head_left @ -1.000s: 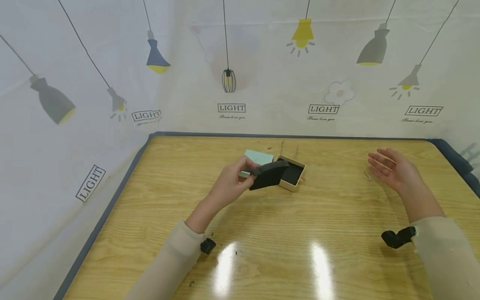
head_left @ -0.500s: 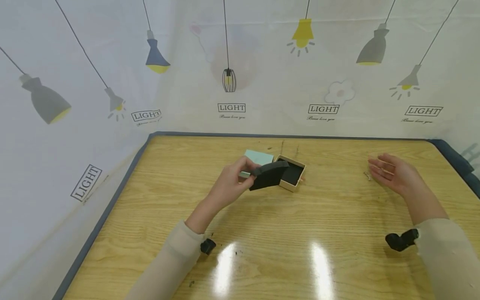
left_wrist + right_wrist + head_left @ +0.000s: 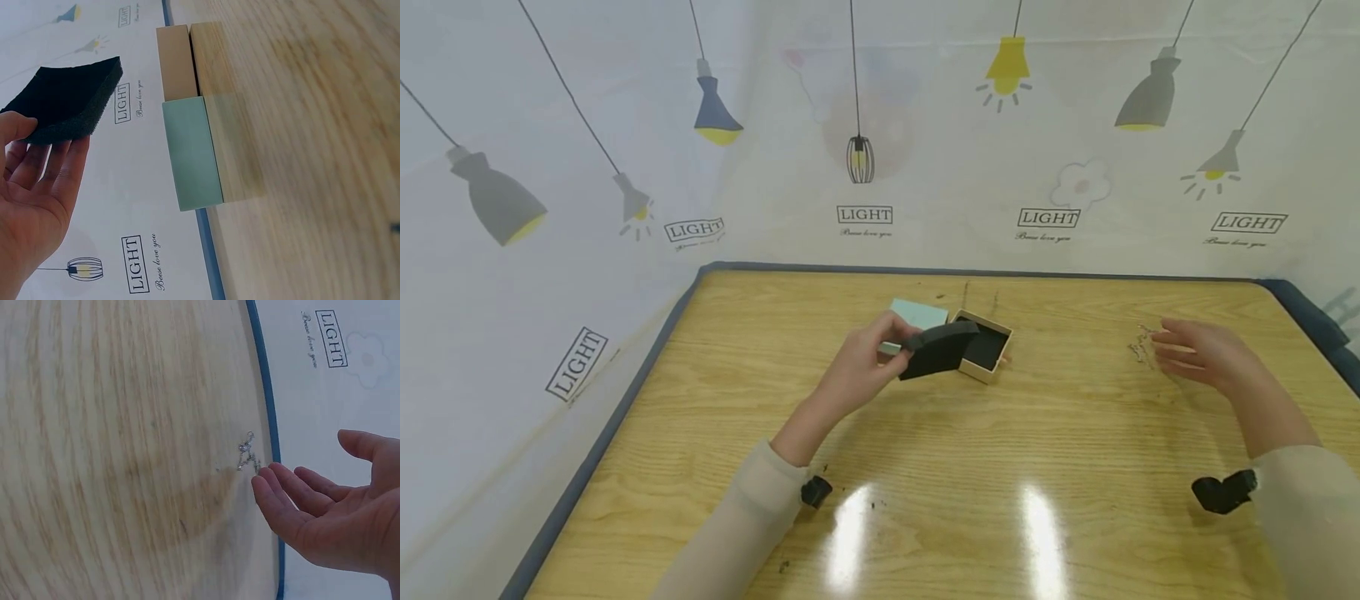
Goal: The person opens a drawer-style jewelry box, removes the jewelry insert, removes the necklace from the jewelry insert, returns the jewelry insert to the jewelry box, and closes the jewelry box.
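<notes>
My left hand (image 3: 857, 368) pinches a black foam pad (image 3: 942, 348) between thumb and fingers, tilted above the table. Just beyond it sits an open tan box (image 3: 976, 374) with a black inside. Beside that box stands a mint-green box piece (image 3: 921, 312), probably its lid; the left wrist view shows the mint piece (image 3: 190, 153) and the tan box (image 3: 178, 65) end to end. At the far right, my right hand (image 3: 1213, 357) is palm-up with loosely extended fingers. A thin silver chain (image 3: 245, 450) lies crumpled on the table by its fingertips; whether they touch cannot be told.
The wood-grain table (image 3: 1000, 442) has a dark blue edge (image 3: 1075, 274) at the back and left. A white curtain (image 3: 940, 100) printed with lamps hangs behind it. Small dark specks mark the surface near the left sleeve (image 3: 737, 508).
My right hand has drawn back to the right and slightly toward me, and more of the silver chain shows at its fingertips. The left hand and foam pad have stayed in place.
</notes>
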A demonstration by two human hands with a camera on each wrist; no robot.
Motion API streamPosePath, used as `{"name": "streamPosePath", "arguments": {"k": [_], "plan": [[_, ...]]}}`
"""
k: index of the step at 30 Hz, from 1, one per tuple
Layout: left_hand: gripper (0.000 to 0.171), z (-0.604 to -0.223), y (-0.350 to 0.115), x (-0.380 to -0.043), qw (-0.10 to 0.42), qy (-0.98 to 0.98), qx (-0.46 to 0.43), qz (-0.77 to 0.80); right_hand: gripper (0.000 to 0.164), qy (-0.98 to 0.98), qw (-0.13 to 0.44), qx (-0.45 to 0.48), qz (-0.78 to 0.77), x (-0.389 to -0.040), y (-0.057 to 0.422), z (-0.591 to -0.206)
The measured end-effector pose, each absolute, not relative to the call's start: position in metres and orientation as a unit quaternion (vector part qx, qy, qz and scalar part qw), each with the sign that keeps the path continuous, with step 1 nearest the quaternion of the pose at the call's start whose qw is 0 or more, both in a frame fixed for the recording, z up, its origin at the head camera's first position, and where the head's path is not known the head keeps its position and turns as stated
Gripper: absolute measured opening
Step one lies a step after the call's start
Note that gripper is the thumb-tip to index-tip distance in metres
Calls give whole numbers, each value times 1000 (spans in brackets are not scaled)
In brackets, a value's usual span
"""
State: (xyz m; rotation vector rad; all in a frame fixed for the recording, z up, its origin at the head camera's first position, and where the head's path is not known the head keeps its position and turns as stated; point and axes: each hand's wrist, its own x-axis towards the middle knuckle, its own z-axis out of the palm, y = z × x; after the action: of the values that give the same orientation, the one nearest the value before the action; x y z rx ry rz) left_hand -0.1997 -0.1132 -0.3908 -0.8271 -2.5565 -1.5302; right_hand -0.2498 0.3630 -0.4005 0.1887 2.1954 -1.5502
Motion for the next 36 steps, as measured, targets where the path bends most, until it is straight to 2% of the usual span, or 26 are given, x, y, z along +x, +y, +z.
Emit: {"name": "streamPosePath", "arguments": {"k": [7, 20, 28, 36], "plan": [[16, -389, -112, -200, 27, -824, -271, -497, 85, 838, 208, 31, -504, -245, 345, -389], [17, -388, -109, -200, 39, -826, -260, -499, 67, 879, 186, -78, -432, -237, 287, -365], [26, -386, -110, -199, 49, -831, -256, -492, 58, 870, 184, -130, -439, -228, 244, -347], [27, -388, -110, -200, 45, -827, -260, -497, 49, 851, 182, -171, -461, -215, 210, -338]]}}
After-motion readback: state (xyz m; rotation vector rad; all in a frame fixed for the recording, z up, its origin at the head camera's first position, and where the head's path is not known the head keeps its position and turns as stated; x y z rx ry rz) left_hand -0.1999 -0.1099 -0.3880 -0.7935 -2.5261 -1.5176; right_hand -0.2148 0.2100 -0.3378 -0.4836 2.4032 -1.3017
